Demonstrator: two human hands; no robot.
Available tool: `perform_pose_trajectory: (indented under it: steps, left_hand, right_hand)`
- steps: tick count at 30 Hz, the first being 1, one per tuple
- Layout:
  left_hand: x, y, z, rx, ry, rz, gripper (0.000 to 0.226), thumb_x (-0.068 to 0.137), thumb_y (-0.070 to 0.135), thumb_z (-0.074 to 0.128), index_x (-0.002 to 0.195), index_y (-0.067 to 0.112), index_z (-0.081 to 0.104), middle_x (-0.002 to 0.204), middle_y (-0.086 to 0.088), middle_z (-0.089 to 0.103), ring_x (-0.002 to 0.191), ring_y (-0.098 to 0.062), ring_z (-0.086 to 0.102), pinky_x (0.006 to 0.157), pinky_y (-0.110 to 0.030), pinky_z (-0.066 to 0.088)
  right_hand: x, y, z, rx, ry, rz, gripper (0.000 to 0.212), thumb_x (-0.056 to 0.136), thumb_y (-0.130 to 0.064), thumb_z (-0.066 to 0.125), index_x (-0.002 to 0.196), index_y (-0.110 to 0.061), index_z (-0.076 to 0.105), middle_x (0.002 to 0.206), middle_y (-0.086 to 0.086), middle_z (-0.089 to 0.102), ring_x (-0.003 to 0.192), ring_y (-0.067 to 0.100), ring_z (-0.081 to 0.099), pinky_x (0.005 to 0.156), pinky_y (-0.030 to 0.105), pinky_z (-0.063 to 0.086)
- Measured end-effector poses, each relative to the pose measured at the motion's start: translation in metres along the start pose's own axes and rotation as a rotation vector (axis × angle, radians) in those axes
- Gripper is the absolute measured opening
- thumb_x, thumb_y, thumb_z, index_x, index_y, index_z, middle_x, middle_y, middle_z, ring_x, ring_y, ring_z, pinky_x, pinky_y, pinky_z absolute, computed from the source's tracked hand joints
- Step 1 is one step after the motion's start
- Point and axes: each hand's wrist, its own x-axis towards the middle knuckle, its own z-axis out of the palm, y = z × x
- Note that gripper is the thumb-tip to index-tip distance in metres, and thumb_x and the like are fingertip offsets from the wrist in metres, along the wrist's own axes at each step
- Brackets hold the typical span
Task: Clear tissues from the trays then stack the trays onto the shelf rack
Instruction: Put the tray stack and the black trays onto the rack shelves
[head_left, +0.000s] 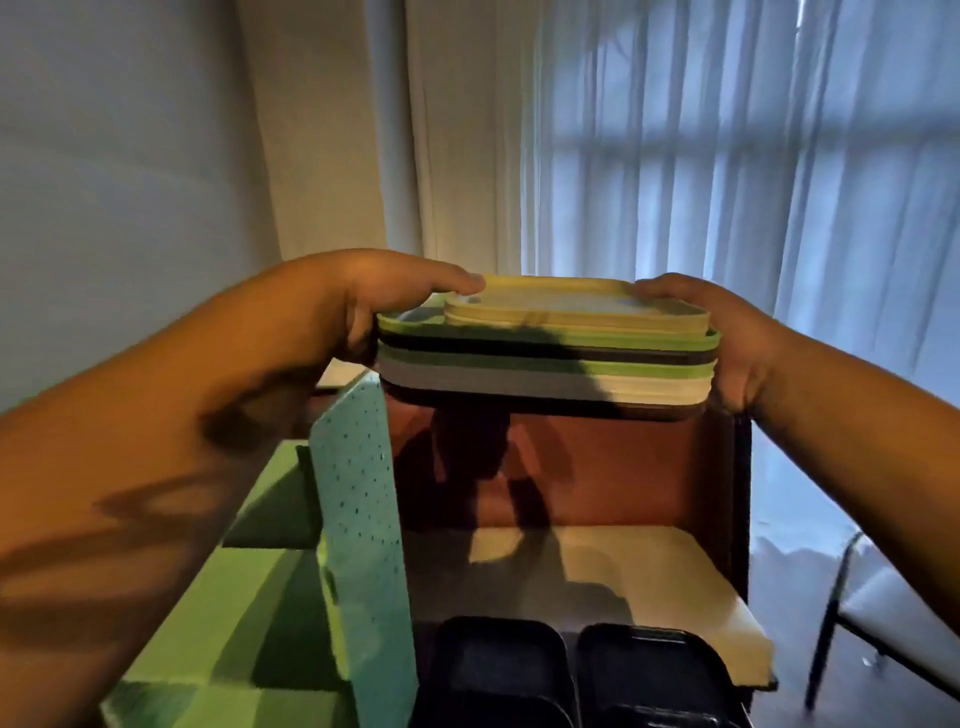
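Note:
A stack of several trays (545, 364) in yellow, green, black, grey and white is held up in the air in front of me, level. My left hand (363, 306) grips its left end with the thumb on top. My right hand (727, 343) grips its right end. The stack hovers above a brown-walled shelf rack (623, 467) whose pale shelf surface (649, 571) lies below. Two dark trays (571, 670) sit at the rack's near bottom edge. No tissues are visible on the trays.
A teal perforated panel (363, 519) stands upright at the rack's left side. A green surface (234, 623) lies to the left. White curtains (675, 156) hang behind, and a chair (883, 613) stands at the lower right.

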Motion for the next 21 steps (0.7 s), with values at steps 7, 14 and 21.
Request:
perform_pose_trajectory:
  steps: [7, 14, 21]
  left_hand:
    - [-0.021, -0.035, -0.132, 0.026, 0.002, 0.023, 0.052, 0.081, 0.048, 0.067, 0.111, 0.006, 0.068, 0.094, -0.014, 0.069, 0.073, -0.025, 0.065, 0.069, -0.032, 0.052]
    - [-0.037, -0.097, -0.214, -0.049, 0.019, -0.019, 0.048, 0.083, 0.044, 0.065, 0.11, 0.004, 0.068, 0.103, -0.017, 0.067, 0.08, -0.029, 0.064, 0.075, -0.035, 0.051]
    - [-0.051, -0.147, -0.237, -0.036, 0.126, -0.044, 0.053, 0.089, 0.042, 0.06, 0.12, -0.001, 0.062, 0.107, -0.022, 0.065, 0.089, -0.033, 0.062, 0.082, -0.037, 0.049]
  right_hand:
    - [0.02, -0.016, 0.137, -0.037, 0.027, -0.071, 0.031, 0.093, -0.043, 0.059, 0.102, -0.016, 0.071, 0.087, 0.008, 0.071, 0.074, 0.026, 0.07, 0.064, 0.034, 0.06]
    - [0.047, -0.012, 0.241, -0.183, -0.01, -0.019, 0.031, 0.094, -0.041, 0.058, 0.107, -0.014, 0.068, 0.109, 0.016, 0.061, 0.085, 0.031, 0.065, 0.057, 0.032, 0.056]
    - [0.056, -0.009, 0.299, -0.437, -0.065, 0.128, 0.043, 0.097, -0.02, 0.057, 0.134, -0.001, 0.05, 0.124, 0.021, 0.055, 0.086, 0.035, 0.068, 0.059, 0.04, 0.061]
